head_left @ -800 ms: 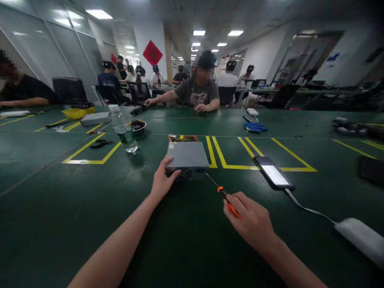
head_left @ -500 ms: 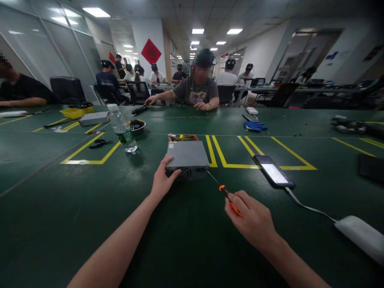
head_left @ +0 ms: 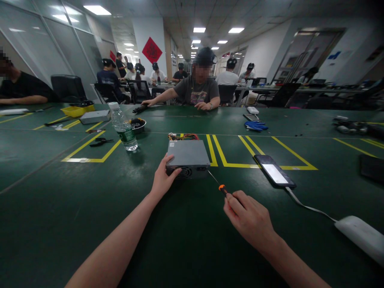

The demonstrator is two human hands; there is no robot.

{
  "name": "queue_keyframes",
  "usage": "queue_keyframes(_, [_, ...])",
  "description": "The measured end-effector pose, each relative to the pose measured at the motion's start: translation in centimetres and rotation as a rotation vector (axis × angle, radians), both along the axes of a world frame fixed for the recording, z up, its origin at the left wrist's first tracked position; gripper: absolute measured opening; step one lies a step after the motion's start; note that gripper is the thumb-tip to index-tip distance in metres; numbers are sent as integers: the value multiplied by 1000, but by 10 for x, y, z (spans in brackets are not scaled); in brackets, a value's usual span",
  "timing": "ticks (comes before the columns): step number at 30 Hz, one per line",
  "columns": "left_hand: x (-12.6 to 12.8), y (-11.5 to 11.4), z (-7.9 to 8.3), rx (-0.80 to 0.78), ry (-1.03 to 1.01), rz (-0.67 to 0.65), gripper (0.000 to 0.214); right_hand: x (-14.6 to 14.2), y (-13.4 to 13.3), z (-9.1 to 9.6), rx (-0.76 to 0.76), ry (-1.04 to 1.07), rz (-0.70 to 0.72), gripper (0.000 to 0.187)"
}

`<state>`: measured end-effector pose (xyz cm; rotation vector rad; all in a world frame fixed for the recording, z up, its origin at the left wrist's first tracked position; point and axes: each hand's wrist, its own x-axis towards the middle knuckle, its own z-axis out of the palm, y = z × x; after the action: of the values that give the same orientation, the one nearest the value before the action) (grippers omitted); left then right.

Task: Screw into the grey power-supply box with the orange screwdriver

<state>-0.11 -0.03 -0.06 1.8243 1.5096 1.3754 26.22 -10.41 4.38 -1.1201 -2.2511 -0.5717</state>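
A grey metal computer power supply (head_left: 189,153) lies on the green table, its fan grille and socket facing me and its bundle of coloured wires (head_left: 183,137) at the back. My left hand (head_left: 163,175) grips its left side, with the thumb on the front face by the grille. In my right hand (head_left: 247,212) is a screwdriver with an orange and black handle (head_left: 222,188), the fingers closed round it. Its thin shaft points at the front right corner of the power supply. Whether the tip sits in a screw is too small to tell.
Left of the power supply stands a water bottle (head_left: 123,128), with a metal bowl (head_left: 138,125) behind and black pliers (head_left: 101,142) beside it. A phone (head_left: 274,171) on a cable lies at right, beyond it blue gloves (head_left: 255,126). A co-worker (head_left: 201,90) sits opposite.
My right hand has turned a little around the screwdriver, covering more of its handle. The power supply and my left hand stay in place. The co-worker's hand opposite has shifted slightly left.
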Motion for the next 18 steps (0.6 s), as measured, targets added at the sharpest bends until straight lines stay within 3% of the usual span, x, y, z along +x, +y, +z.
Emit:
queue_keyframes(7, [-2,3,-3,48,30,-15,53,-11,-6,-2,38,-38,-13,20])
queue_keyframes(11, [-3,2,-2,141,123,26,54,-25,-13,-7,1,-65,63,24])
queue_keyframes(15, [2,-7,8,343,393,110,52,-29,-17,-9,-45,-161,140,25])
queue_keyframes(18, [9,-15,16,467,669,50,50,-29,-19,-10,-16,-185,105,25])
